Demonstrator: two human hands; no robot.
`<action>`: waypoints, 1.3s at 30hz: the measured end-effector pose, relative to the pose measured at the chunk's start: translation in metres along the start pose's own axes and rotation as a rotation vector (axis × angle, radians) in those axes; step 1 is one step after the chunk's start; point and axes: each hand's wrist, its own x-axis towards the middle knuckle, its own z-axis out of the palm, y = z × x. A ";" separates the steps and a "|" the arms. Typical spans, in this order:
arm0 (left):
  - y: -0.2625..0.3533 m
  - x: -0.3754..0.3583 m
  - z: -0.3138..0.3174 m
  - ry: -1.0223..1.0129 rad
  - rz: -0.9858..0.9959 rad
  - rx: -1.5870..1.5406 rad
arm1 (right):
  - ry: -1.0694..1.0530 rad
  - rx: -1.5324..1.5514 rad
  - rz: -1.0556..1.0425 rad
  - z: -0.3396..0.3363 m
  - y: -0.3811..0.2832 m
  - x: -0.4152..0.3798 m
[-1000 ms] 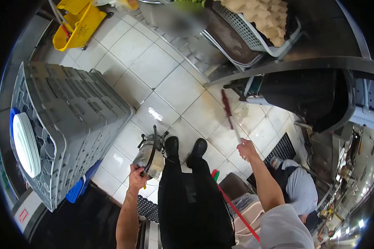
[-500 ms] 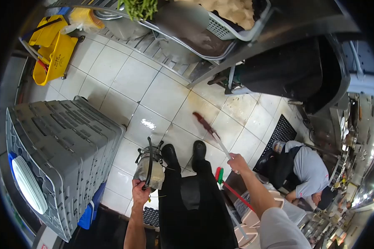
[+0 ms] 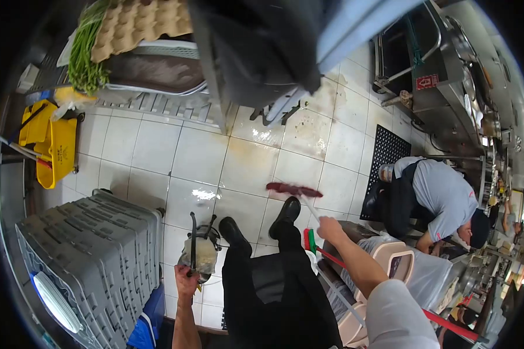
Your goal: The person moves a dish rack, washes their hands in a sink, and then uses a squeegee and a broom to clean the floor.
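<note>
My right hand (image 3: 330, 229) is closed around the pale handle of a broom (image 3: 294, 190). Its wide, dark red head is on the white tiles in front of my shoes. My left hand (image 3: 186, 281) grips a round container with black handles (image 3: 200, 256), low beside my left leg. The container has a cloudy, cream-coloured body and metal parts; its exact kind I cannot make out. Close to my right forearm stands a red and green brush head (image 3: 310, 240) on a red stick.
Stacked grey crates (image 3: 93, 262) stand at left, a yellow mop bucket (image 3: 55, 145) behind them. A rack (image 3: 218, 110) holds greens and egg trays. At right, a person (image 3: 436, 198) crouches by a black mat (image 3: 384, 157); pinkish bins (image 3: 390, 262) stand nearer.
My view has turned, shifting the rack and bucket in the picture. The broom head now lies crosswise, nearer my right shoe. Both hands keep their hold.
</note>
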 end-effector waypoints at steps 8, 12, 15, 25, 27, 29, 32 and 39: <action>0.005 0.005 0.032 0.016 0.140 0.113 | 0.454 0.079 0.071 -0.067 0.021 0.087; 0.044 0.020 0.042 -0.053 0.008 0.088 | 0.235 -0.077 0.024 -0.044 0.046 -0.051; 0.075 0.029 0.046 -0.089 0.008 0.101 | 0.131 0.053 0.020 -0.031 0.062 -0.030; 0.183 0.120 0.100 -0.172 0.194 0.135 | 0.407 0.160 0.033 -0.151 0.095 0.148; 0.232 0.134 0.112 -0.182 0.101 0.043 | 0.407 0.197 -0.047 -0.121 0.131 0.112; 0.270 0.160 0.129 -0.165 0.090 -0.007 | 0.285 0.115 0.056 -0.073 0.147 0.048; 0.326 0.181 0.143 -0.127 0.103 0.043 | 0.056 0.190 0.137 -0.061 0.144 -0.012; 0.384 0.235 0.170 -0.022 -0.031 -0.065 | 0.144 0.202 0.114 -0.083 0.127 0.107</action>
